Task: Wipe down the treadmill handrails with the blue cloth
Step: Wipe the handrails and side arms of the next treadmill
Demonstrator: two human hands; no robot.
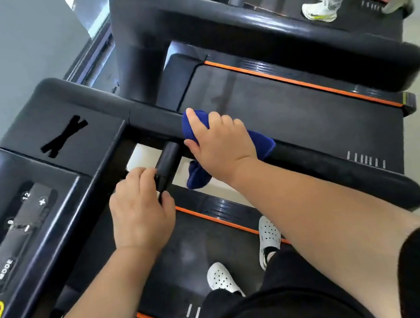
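On the long black handrail (342,165) to my right, near where it meets the console (20,216), my right hand (221,144) presses the blue cloth (264,144) down. My fingers (194,117) are curled over the top of the rail, close together, clamping the cloth against it. One bunched tail of the cloth hangs below the rail, on my side of it. My left hand (140,213) is wrapped round the short grip (167,154) that juts from the console, fingers and thumb closed about it.

Most of the rail, out to its rounded end, looks yet to be wiped, as I judge it.

What worries me is the bunching. With the cloth wadded under my palm, a stroke may clean only the crown of the rail and skip its sides and underside. The dangling tail could catch on the short grip, or the cloth could slide out from under my fingers and drop to the belt (216,240) by my feet. My left forearm also lies close to the console buttons, so leaning forward could press one.
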